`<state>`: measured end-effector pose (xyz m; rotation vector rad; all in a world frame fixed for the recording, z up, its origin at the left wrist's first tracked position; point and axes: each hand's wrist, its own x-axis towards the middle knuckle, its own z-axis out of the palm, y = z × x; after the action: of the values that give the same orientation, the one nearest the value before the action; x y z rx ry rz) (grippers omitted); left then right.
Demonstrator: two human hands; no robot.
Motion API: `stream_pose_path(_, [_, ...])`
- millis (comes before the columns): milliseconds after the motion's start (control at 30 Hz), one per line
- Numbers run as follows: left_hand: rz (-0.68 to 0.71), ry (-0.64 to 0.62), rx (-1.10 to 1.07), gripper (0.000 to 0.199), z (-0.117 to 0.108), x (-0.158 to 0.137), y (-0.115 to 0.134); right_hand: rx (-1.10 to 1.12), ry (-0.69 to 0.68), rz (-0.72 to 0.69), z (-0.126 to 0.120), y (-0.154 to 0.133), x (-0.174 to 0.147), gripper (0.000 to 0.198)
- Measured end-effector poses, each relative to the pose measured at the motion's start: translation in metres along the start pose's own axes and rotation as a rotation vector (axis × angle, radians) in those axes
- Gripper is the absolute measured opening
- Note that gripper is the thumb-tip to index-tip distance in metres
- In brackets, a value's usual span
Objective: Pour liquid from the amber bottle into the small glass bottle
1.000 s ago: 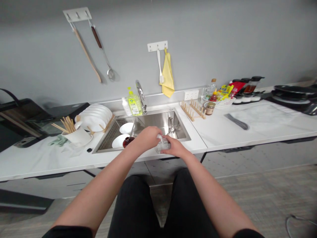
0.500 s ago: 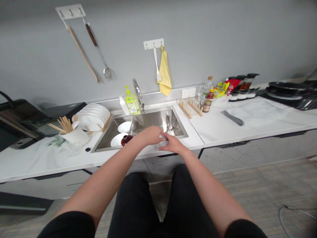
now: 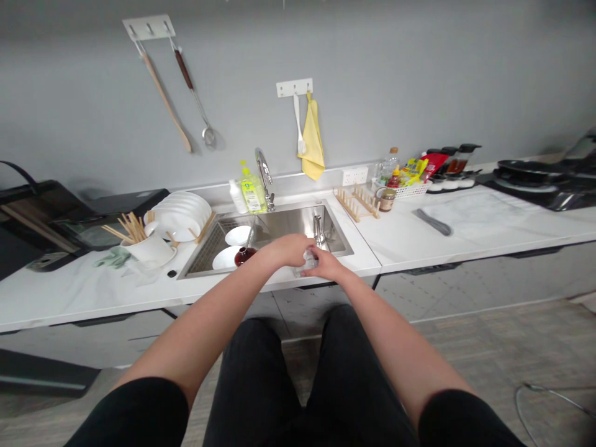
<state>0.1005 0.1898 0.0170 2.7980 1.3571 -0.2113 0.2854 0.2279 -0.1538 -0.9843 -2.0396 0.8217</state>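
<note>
A clear glass-like vessel [image 3: 305, 268] is between my two hands over the front edge of the sink [image 3: 345, 250]. My left hand [image 3: 294, 250] is closed at its upper side, with the fingers partly hidden. From the right, my right hand [image 3: 325, 266] grips it with thumb and fingers. Its full shape is covered by the hands. Left of my forearm, a dark red round vessel [image 3: 244, 254] stands in the sink, partly hidden, beside a white bowl [image 3: 226, 258]. A second white bowl [image 3: 239, 234] lies behind.
The faucet [image 3: 264, 177] rises behind the sink, beside a yellow-green soap bottle [image 3: 252, 194]. White plates [image 3: 184, 214] and a chopstick holder [image 3: 151, 250] stand left. A wooden rack [image 3: 357, 203], a jar [image 3: 387, 200] and a grey cloth strip [image 3: 433, 221] are right.
The view has shifted slightly. Both hands stay together over the sink's front edge, still holding the clear vessel, with a small change in their pose.
</note>
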Motion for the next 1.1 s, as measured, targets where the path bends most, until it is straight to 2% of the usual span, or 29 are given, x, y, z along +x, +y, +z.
stream_pose_path(133, [-0.057,0.014,0.005,0.040,0.001,-0.001,-0.004,0.046,0.015,0.019,0.000,-0.004,-0.001,0.087])
stream_pose_path(200, [-0.019,0.003,0.004,0.033,0.002,-0.002,-0.005,0.060,0.010,0.016,0.000,-0.006,-0.001,0.086])
stream_pose_path(300, [-0.001,0.046,0.035,0.047,0.002,-0.006,-0.004,0.058,0.003,0.027,-0.001,-0.007,-0.001,0.089])
stream_pose_path(367, [-0.050,0.070,0.057,0.045,0.001,-0.008,-0.002,0.058,0.002,0.026,-0.001,-0.007,-0.001,0.093])
stream_pose_path(500, [-0.116,0.037,0.040,0.049,0.002,-0.006,0.002,0.049,-0.015,0.029,-0.002,-0.005,0.001,0.095])
stream_pose_path(600, [-0.083,0.003,0.014,0.036,0.003,-0.005,0.001,0.016,-0.016,0.038,-0.002,-0.004,0.002,0.091])
stream_pose_path(667, [-0.034,-0.004,0.015,0.045,0.002,-0.004,0.000,-0.007,-0.015,0.047,-0.002,-0.003,0.003,0.091])
stream_pose_path(733, [-0.042,0.000,0.034,0.056,0.000,-0.003,0.002,0.000,-0.018,0.044,-0.001,-0.003,0.003,0.095])
stream_pose_path(833, [-0.106,-0.025,0.060,0.046,-0.005,0.000,0.006,0.041,-0.024,0.017,-0.002,-0.003,0.002,0.094])
stream_pose_path(900, [-0.085,-0.065,0.059,0.036,-0.008,0.001,0.008,0.028,-0.020,0.023,-0.002,-0.004,0.002,0.090])
stream_pose_path(1033, [-0.061,-0.058,0.040,0.053,-0.010,0.004,0.010,0.006,-0.015,0.039,-0.003,-0.003,0.003,0.093])
stream_pose_path(1100, [-0.092,-0.041,0.041,0.047,-0.010,0.004,0.010,0.020,-0.020,0.023,-0.002,-0.002,0.003,0.092])
